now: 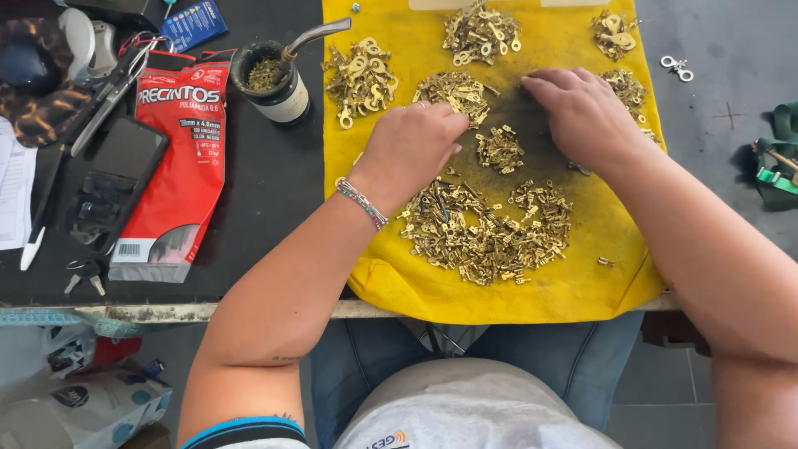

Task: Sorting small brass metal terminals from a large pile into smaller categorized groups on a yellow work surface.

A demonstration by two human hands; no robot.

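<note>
Person sits at a dark table (274, 191), both hands over a yellow cloth (582, 283) covered in small brass terminals.

Left hand (411, 150): fingers curled down, knuckles up, fingertips at the edge of a mid-cloth pile (453, 90). Looks pinched on small pieces, but the fingertips are hidden under the hand, so can't tell what, if anything, it grips. Beaded bracelet (362, 204) on that wrist.

Right hand (582, 112): palm down, fingers flat and pointing left, resting on the dirty dark patch of cloth. Not clenched; whether a piece sits under the fingers can't be seen.

Terminals lie in separate heaps: the big mixed pile (486, 233) nearest the person, a small cluster (500, 150) between the hands, ring-type ones in a heap (359, 79) at upper left, more at top centre (480, 33) and top right (615, 32). Heaps look split by shape, likely sorted groups kept apart so they don't remix. The cloth probably keeps small parts from rolling and gives contrast.

Off the cloth: two loose ring terminals (677, 68) on the grey surface to the right. Left side of the table: red bag (179, 158), black phone (116, 179), gourd cup with metal straw (274, 79), pliers (112, 91), keys (83, 276) near the edge.
</note>
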